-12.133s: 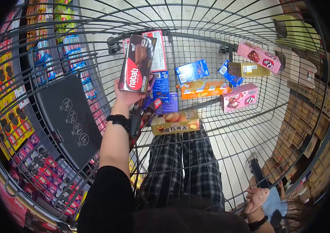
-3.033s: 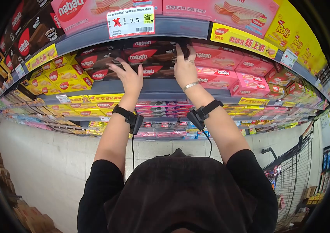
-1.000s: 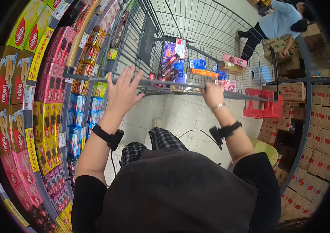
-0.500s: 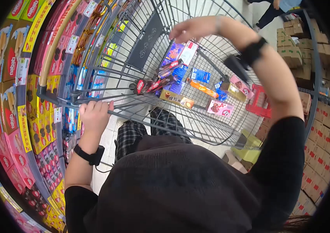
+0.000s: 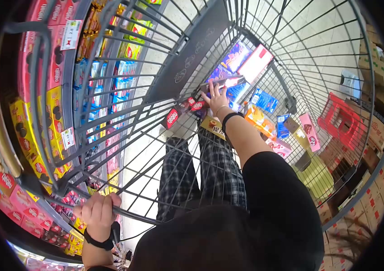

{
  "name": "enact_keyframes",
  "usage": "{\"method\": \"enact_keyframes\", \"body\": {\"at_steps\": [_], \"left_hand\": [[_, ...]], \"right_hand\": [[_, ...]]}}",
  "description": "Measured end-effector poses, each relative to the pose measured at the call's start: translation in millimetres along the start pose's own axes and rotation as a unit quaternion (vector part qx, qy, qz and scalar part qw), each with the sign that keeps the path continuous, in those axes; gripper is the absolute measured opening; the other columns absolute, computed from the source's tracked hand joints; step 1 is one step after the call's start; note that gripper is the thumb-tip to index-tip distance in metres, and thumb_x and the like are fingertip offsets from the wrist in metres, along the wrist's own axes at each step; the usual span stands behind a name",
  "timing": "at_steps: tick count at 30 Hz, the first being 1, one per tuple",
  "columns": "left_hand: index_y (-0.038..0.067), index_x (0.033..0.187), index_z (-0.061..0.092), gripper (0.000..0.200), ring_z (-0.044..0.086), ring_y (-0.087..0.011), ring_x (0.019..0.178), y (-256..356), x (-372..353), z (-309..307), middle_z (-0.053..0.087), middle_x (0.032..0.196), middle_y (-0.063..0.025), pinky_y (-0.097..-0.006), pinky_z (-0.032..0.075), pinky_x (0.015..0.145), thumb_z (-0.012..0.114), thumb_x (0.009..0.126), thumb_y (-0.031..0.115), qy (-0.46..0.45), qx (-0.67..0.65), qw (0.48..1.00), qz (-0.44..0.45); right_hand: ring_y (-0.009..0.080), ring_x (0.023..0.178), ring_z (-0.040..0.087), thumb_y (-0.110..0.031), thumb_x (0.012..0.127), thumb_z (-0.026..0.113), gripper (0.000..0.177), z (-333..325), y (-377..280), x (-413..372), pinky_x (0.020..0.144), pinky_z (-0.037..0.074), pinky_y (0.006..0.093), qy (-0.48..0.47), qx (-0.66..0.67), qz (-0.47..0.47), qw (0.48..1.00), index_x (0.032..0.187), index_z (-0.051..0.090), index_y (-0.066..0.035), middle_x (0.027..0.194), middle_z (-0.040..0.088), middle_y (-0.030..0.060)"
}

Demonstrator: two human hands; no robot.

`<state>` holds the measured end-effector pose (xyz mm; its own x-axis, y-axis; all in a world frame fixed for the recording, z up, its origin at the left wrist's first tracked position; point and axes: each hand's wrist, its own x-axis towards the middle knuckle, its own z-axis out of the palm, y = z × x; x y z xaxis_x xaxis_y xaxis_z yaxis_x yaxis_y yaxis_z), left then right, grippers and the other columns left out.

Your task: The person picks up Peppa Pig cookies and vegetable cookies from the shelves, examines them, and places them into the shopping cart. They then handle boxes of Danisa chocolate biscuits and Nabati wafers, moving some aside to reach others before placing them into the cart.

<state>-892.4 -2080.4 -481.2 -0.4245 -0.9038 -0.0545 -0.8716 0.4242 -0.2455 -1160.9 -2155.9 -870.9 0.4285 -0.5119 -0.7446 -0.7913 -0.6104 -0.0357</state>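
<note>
My left hand [image 5: 98, 210] is wrapped round the grey rim of the shopping cart [image 5: 140, 218] at the lower left. Down inside the cart, my right hand [image 5: 217, 98] has its fingers spread on a dark shiny package [image 5: 230, 83], over blue-purple boxes [image 5: 236, 56]. Just left of its fingers lie dark packs with red labels [image 5: 172, 117]. A tan box [image 5: 213, 126] is below my right wrist. Further right in the cart are a blue pack [image 5: 264, 100], an orange pack [image 5: 256, 115] and a pink box [image 5: 309, 131].
Shelves of red, pink and yellow snack boxes [image 5: 55, 131] run along the left. A red plastic crate [image 5: 343, 119] and a yellow-green object [image 5: 316, 176] show at the right, by stacked cardboard boxes [image 5: 368, 198]. My plaid-covered legs are below the cart.
My right hand has come down from above the cart onto the packages inside. The view has moved closer over the cart. My left hand still holds the rim. The person at the top right is out of view.
</note>
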Motion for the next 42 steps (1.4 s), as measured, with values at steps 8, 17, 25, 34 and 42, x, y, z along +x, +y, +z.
{"method": "enact_keyframes", "body": {"at_steps": [8, 17, 25, 34, 42], "left_hand": [[0.01, 0.069, 0.055, 0.009, 0.053, -0.0124, 0.078, 2, -10, -2, 0.055, 0.068, 0.0011, -0.0323, 0.03, 0.067, 0.064, 0.067, 0.012, -0.04, 0.027, 0.999, 0.02], [0.011, 0.067, 0.055, 0.009, 0.054, -0.0101, 0.075, 2, -7, 1, 0.055, 0.069, 0.003, -0.0297, 0.028, 0.063, 0.064, 0.066, 0.012, 0.003, 0.011, 1.0, 0.021], [0.013, 0.064, 0.055, 0.01, 0.054, -0.0099, 0.074, 4, -10, 6, 0.053, 0.067, 0.0056, -0.0305, 0.027, 0.067, 0.065, 0.067, 0.014, 0.028, 0.023, 0.999, 0.031], [-0.001, 0.114, 0.046, 0.071, 0.047, -0.0303, 0.095, -2, 5, -41, 0.052, 0.102, -0.0142, -0.0401, 0.029, 0.08, 0.061, 0.057, 0.037, -0.228, -0.176, 0.957, -0.018], [-0.004, 0.12, 0.038, 0.074, 0.044, -0.0325, 0.105, 13, 12, -48, 0.045, 0.117, -0.0178, -0.0422, 0.029, 0.093, 0.067, 0.06, 0.03, -0.25, -0.579, 0.739, -0.235]], "right_hand": [[0.0327, 0.119, 0.033, -0.034, 0.073, 0.06, 0.077, 24, 28, 23, 0.099, 0.021, 0.0485, 0.038, 0.027, -0.02, 0.999, 0.135, 0.018, -0.013, 0.128, 0.037, 0.0156], [0.0262, 0.102, 0.049, -0.019, 0.063, 0.065, 0.056, 11, 58, -41, 0.084, 0.039, 0.0371, -0.029, 0.137, 0.04, 0.989, 0.112, 0.041, -0.009, 0.107, 0.051, 0.012], [0.0313, 0.1, 0.051, -0.02, 0.055, 0.07, 0.072, -31, 136, -150, 0.085, 0.04, 0.0409, 0.004, 0.333, 0.142, 0.932, 0.116, 0.036, -0.001, 0.106, 0.051, 0.0166], [0.0273, 0.112, 0.041, -0.019, 0.049, 0.076, 0.109, -150, 90, -197, 0.093, 0.035, 0.0349, 0.272, 0.642, -0.308, 0.647, 0.132, 0.009, 0.004, 0.127, 0.031, 0.0192], [0.0257, 0.131, 0.01, -0.016, 0.049, 0.071, 0.118, -202, 16, -180, 0.101, 0.021, 0.0301, 0.303, 0.694, -0.476, 0.448, 0.132, -0.011, 0.005, 0.14, -0.003, 0.025]]}}
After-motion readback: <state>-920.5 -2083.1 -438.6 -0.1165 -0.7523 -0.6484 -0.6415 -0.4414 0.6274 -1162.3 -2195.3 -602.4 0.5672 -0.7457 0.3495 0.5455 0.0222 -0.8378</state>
